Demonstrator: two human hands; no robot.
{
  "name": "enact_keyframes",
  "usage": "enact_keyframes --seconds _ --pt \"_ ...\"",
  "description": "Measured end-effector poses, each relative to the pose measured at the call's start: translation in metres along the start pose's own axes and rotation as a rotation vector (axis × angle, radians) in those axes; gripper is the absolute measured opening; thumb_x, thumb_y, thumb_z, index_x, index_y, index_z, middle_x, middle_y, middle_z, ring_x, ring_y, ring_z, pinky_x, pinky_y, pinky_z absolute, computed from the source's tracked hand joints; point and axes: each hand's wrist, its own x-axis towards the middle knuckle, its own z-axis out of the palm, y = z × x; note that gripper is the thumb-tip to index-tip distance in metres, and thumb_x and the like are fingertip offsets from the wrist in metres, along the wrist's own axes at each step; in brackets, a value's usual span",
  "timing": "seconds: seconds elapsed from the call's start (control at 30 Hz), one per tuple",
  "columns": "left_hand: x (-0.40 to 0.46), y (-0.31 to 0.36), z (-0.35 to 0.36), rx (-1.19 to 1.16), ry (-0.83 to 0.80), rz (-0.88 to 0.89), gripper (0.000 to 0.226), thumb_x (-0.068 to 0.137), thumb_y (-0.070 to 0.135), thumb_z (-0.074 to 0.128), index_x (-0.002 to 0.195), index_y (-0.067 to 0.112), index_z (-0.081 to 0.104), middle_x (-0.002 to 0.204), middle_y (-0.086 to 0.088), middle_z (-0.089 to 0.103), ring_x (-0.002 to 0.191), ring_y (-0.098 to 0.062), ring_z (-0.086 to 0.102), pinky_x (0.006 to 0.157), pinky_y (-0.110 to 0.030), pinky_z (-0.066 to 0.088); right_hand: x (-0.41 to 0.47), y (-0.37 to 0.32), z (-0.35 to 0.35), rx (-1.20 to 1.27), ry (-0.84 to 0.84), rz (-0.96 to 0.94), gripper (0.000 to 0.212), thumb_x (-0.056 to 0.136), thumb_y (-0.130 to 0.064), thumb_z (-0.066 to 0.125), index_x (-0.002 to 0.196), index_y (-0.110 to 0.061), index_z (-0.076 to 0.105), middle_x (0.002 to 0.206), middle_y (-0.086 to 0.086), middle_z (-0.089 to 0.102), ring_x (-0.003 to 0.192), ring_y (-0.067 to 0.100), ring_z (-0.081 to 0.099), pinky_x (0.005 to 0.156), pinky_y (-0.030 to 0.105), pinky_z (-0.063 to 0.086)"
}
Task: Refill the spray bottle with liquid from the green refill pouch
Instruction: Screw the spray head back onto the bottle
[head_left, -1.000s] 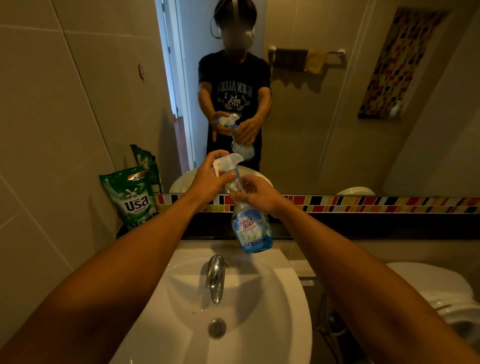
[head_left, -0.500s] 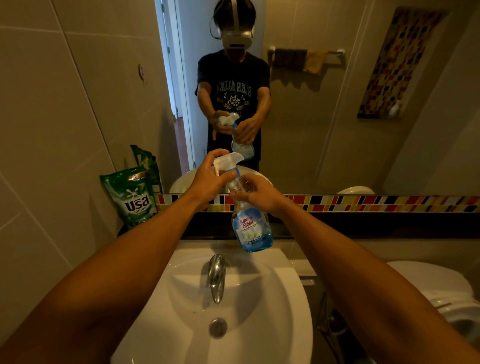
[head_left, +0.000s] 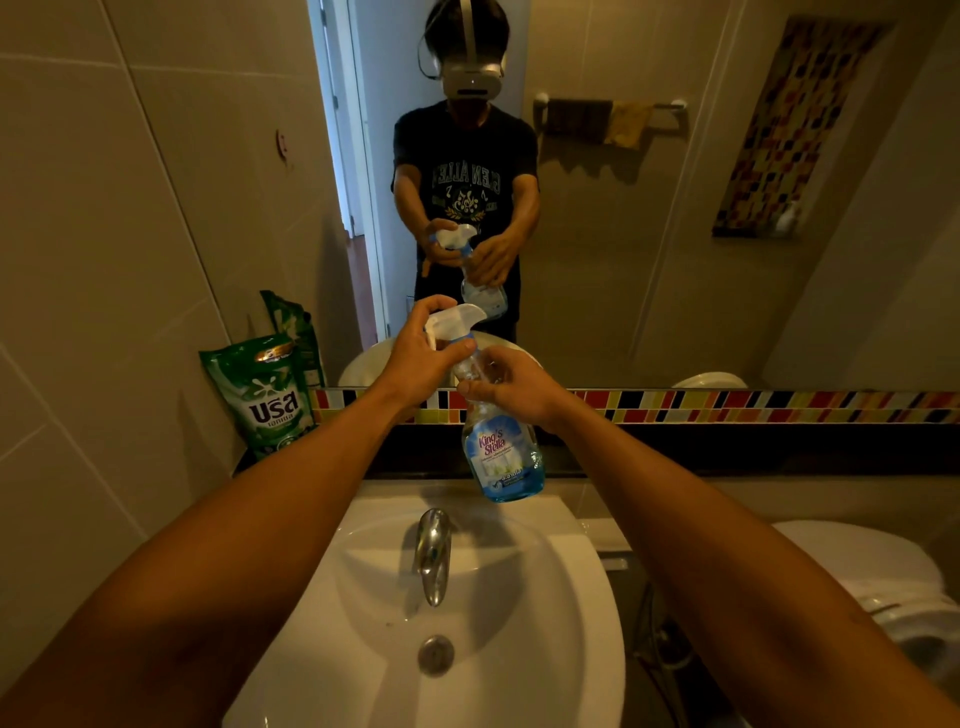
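Note:
I hold a clear spray bottle (head_left: 501, 457) with a blue label and a little blue liquid at its bottom, upright above the back of the sink. My left hand (head_left: 421, 358) wraps the white trigger head (head_left: 457, 319) at the top. My right hand (head_left: 511, 387) grips the bottle's neck and shoulder just below. The green refill pouch (head_left: 265, 395) stands upright on the dark ledge at the left, leaning against the tiled wall, apart from both hands.
A white sink (head_left: 587, 597) with a chrome tap (head_left: 432, 553) lies below the bottle. A mirror (head_left: 649, 234) fills the wall ahead and reflects a person holding the bottle. A toilet (head_left: 883, 587) stands at the right.
Both hands stay on the bottle in nearly the same place. The trigger head has turned slightly in my left hand.

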Motion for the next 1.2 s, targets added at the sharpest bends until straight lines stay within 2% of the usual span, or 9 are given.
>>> enact_keyframes --seconds 0.07,0.27,0.37,0.47,0.53,0.63,0.73,1.0,1.2 --pt "0.000 -0.001 -0.002 -0.001 -0.009 -0.002 0.055 0.085 0.006 0.076 0.131 0.021 0.048 0.128 -0.009 0.056 0.114 -0.032 0.062 0.080 -0.032 0.060 -0.001 0.001 0.001 0.002 -0.004 0.003 0.031 0.093 -0.027 0.077 0.120 -0.019 0.064 0.101 -0.005 0.073 0.089 0.009 0.072 0.071 0.020 0.055" --pt "-0.002 -0.004 -0.004 0.010 0.027 0.008 0.055 0.085 0.010 0.076 0.132 0.019 0.048 0.129 -0.012 0.057 0.113 -0.030 0.063 0.073 -0.024 0.059 0.001 0.004 0.004 -0.037 0.023 0.001 0.033 0.091 -0.030 0.078 0.119 -0.018 0.065 0.100 -0.006 0.072 0.083 0.003 0.072 0.067 0.015 0.052" --pt "-0.002 -0.006 -0.001 0.018 0.077 0.020 0.057 0.084 0.015 0.079 0.132 0.017 0.048 0.128 -0.015 0.057 0.112 -0.031 0.063 0.077 -0.030 0.061 0.002 0.002 0.008 -0.066 0.033 0.004 0.044 0.091 -0.035 0.078 0.127 -0.016 0.063 0.107 -0.002 0.073 0.089 0.007 0.071 0.070 0.018 0.052" --pt "-0.001 -0.008 -0.002 -0.001 0.107 0.012 0.056 0.080 0.012 0.081 0.127 0.017 0.052 0.125 -0.017 0.059 0.112 -0.035 0.063 0.079 -0.034 0.061 0.002 0.001 0.008 -0.056 0.021 0.005 0.030 0.091 -0.033 0.079 0.115 -0.025 0.064 0.097 -0.011 0.072 0.078 -0.006 0.071 0.058 0.008 0.051" --pt "0.000 -0.010 -0.005 -0.012 0.098 0.000 0.056 0.078 0.013 0.083 0.125 0.021 0.053 0.125 -0.017 0.059 0.112 -0.036 0.063 0.079 -0.038 0.062 0.000 -0.001 0.007 -0.041 0.007 0.008 0.027 0.091 -0.032 0.079 0.113 -0.028 0.063 0.097 -0.013 0.071 0.078 -0.011 0.070 0.058 0.006 0.051" --pt "0.002 -0.011 -0.010 -0.019 0.052 -0.014 0.058 0.077 0.017 0.085 0.125 0.025 0.055 0.127 -0.015 0.060 0.113 -0.036 0.064 0.080 -0.040 0.062 -0.003 -0.003 0.005 0.015 -0.013 0.016 0.022 0.090 -0.029 0.080 0.104 -0.035 0.064 0.098 -0.010 0.072 0.079 -0.009 0.071 0.059 0.008 0.053" --pt "0.005 -0.009 -0.015 0.001 0.018 -0.029 0.064 0.075 0.022 0.085 0.130 0.026 0.053 0.130 -0.014 0.060 0.115 -0.036 0.063 0.087 -0.049 0.060 -0.004 -0.005 0.002 0.099 -0.040 0.041 0.022 0.089 -0.025 0.081 0.106 -0.027 0.069 0.098 -0.003 0.076 0.083 0.004 0.076 0.064 0.015 0.057" --pt "0.007 -0.007 -0.014 -0.007 -0.038 -0.056 0.073 0.076 0.016 0.085 0.138 0.028 0.050 0.133 -0.013 0.057 0.116 -0.035 0.062 0.089 -0.050 0.059 -0.004 0.002 -0.001 0.171 -0.071 0.120 0.034 0.084 -0.026 0.085 0.115 -0.019 0.072 0.106 0.006 0.079 0.101 0.027 0.076 0.093 0.047 0.061" --pt "0.007 -0.006 -0.008 0.039 -0.040 -0.054 0.070 0.076 0.015 0.085 0.136 0.025 0.050 0.128 -0.011 0.060 0.112 -0.032 0.065 0.085 -0.040 0.062 -0.005 0.003 0.000 0.147 -0.040 0.138 0.029 0.086 -0.026 0.084 0.112 -0.023 0.071 0.106 0.006 0.078 0.099 0.025 0.076 0.088 0.041 0.063"
